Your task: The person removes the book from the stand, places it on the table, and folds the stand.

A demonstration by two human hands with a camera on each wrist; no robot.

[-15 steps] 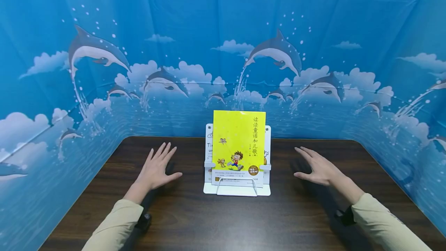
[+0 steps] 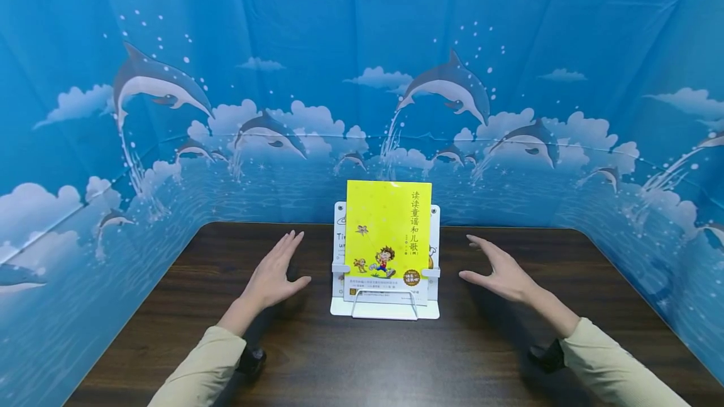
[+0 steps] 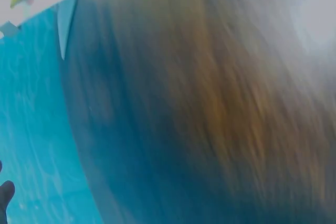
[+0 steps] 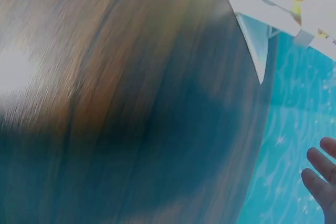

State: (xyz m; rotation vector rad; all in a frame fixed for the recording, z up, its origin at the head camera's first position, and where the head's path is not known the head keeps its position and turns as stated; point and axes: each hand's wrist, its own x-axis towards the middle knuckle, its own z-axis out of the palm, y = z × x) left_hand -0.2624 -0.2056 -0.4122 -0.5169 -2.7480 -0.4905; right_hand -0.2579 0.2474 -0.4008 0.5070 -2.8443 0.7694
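A yellow book (image 2: 381,225) with a cartoon child on its cover stands upright on a white book stand (image 2: 337,306) in the head view. White side clips and a wire rest at the bottom hold it in place. To the left of the stand, my left hand (image 2: 273,275) hovers over the table, fingers extended and thumb pointing toward the book. My right hand (image 2: 505,274) mirrors it on the other side, fingers spread. Both hands are apart from the stand and hold nothing. In the right wrist view, fingertips (image 4: 316,184) show at the right edge, below the stand's side.
The dark wooden table (image 2: 367,363) lies under both arms. A blue curtain (image 2: 317,49) printed with dolphins and clouds surrounds its back and sides. Each wrist wears a dark device, the left one (image 2: 251,360) just below the sleeve cuff.
Both hands have moved inward, the left one to the right and the right one to the left, closer to the stand. The book and stand stay put.
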